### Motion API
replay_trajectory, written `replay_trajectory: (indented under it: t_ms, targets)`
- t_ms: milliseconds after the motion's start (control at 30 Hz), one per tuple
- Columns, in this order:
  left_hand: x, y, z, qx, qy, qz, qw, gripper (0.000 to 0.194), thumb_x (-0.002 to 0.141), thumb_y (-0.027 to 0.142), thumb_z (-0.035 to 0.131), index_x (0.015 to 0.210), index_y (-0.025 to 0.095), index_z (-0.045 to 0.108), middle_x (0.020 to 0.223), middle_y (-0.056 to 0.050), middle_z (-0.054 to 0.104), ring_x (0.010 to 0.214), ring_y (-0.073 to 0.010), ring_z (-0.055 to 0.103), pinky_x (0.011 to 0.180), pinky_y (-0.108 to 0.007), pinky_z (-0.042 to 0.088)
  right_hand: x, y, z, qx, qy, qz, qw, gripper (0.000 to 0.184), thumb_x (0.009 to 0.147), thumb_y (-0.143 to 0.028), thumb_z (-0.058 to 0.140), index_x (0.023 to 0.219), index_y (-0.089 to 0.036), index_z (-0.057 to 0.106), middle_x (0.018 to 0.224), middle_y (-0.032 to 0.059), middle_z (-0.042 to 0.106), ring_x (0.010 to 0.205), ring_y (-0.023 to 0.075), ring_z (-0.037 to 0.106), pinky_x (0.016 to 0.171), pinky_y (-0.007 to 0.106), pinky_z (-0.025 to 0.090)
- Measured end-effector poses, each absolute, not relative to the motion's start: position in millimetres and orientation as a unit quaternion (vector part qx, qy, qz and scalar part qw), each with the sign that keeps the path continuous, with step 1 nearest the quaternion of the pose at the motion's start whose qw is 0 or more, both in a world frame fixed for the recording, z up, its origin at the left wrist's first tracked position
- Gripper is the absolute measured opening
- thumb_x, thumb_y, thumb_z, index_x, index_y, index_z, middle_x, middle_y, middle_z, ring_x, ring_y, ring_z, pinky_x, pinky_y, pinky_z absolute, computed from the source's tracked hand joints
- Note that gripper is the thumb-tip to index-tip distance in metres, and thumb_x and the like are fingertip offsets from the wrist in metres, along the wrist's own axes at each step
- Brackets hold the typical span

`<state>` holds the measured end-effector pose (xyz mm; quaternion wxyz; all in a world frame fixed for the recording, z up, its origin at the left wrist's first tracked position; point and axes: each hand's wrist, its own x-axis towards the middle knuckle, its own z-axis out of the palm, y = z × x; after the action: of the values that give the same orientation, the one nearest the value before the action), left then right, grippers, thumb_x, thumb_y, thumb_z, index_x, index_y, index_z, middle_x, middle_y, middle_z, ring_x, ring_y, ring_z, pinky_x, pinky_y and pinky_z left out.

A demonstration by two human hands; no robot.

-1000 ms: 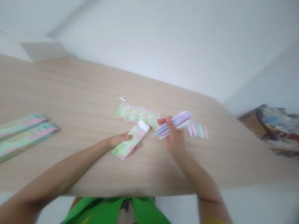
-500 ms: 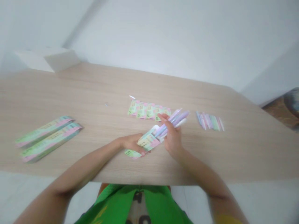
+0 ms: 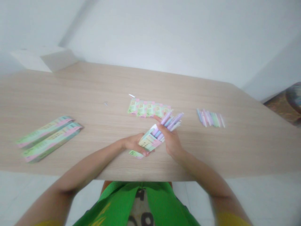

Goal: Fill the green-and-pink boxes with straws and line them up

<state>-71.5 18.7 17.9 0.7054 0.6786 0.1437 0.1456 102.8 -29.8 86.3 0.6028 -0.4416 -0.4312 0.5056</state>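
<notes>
My left hand [image 3: 136,145] is wrapped round a small green and pink box [image 3: 148,142], tilted up to the right near the table's front edge. Out of its upper end stick several pastel pens [image 3: 172,121], purple, blue and white. My right hand [image 3: 171,139] grips these pens, fingers closed round them, with their lower ends inside the box. Just beyond my hands, several flat green and pink boxes [image 3: 141,109] lie in a row. The exact kind of pen is blurred.
At the left lie two long green and pink boxes [image 3: 53,138] side by side. A row of pastel pens [image 3: 211,118] lies to the right. A white box-like object [image 3: 44,59] stands at the back left. A small white stick [image 3: 132,95] lies behind the flat boxes.
The pens have slid down and left, deeper into the box, pushed by my right hand. My left hand keeps its hold on the box.
</notes>
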Motion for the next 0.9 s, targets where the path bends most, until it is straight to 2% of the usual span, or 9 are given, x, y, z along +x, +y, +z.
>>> replay_trajectory:
  t_ms: [167,300,467,667,800,900]
  targets:
    - [-72,17,13,0.631,0.142,0.134,0.751,0.055,0.065,0.035,0.086,0.11,0.013,0.064,0.094,-0.012,0.072,0.073,-0.0194,0.069,0.067,-0.032,0.058,106,-11,87,-0.449,-0.434,0.535,0.569,0.03,0.075,-0.044,0.071,0.099,-0.026,0.076,0.114,0.0011,0.07,0.115,0.0223,0.058,0.105,0.04,0.041]
    - [-74,20,7,0.628,0.151,0.141,0.751,0.057,0.064,0.034,0.087,0.111,0.013,0.063,0.1,-0.013,0.072,0.074,-0.019,0.069,0.068,-0.033,0.058,101,0,78,-0.449,-0.439,0.538,0.562,0.031,0.072,-0.048,0.072,0.093,-0.025,0.076,0.105,0.0009,0.072,0.11,0.0226,0.06,0.101,0.042,0.044]
    - [-77,26,1,0.622,0.157,0.157,0.751,0.059,0.066,0.037,0.086,0.115,0.014,0.062,0.098,-0.014,0.073,0.073,-0.0196,0.07,0.066,-0.031,0.058,96,-1,72,-0.416,-0.474,0.553,0.544,0.034,0.072,-0.05,0.072,0.094,-0.024,0.074,0.117,0.0023,0.069,0.117,0.025,0.058,0.105,0.043,0.043]
    - [-76,29,1,0.614,0.174,0.201,0.744,0.059,0.063,0.039,0.087,0.111,0.012,0.066,0.089,-0.012,0.074,0.069,-0.0195,0.07,0.062,-0.028,0.057,99,-5,79,-0.417,-0.513,0.563,0.496,0.04,0.07,-0.042,0.075,0.105,-0.025,0.067,0.12,0.0042,0.068,0.115,0.0249,0.06,0.101,0.045,0.047]
    - [-75,30,0,0.608,0.182,0.225,0.739,0.059,0.063,0.041,0.087,0.11,0.01,0.068,0.088,-0.012,0.074,0.069,-0.0195,0.07,0.062,-0.028,0.057,97,-2,71,-0.449,-0.569,0.464,0.509,0.042,0.076,-0.052,0.071,0.108,-0.026,0.066,0.117,0.0062,0.066,0.12,0.0256,0.055,0.103,0.048,0.045]
    - [-77,33,-2,0.607,0.191,0.263,0.726,0.057,0.062,0.04,0.087,0.107,0.011,0.069,0.087,-0.011,0.074,0.07,-0.0195,0.07,0.064,-0.028,0.057,94,5,68,-0.475,-0.633,0.341,0.508,0.047,0.076,-0.064,0.067,0.107,-0.028,0.071,0.126,0.008,0.059,0.133,0.0288,0.042,0.114,0.051,0.033]
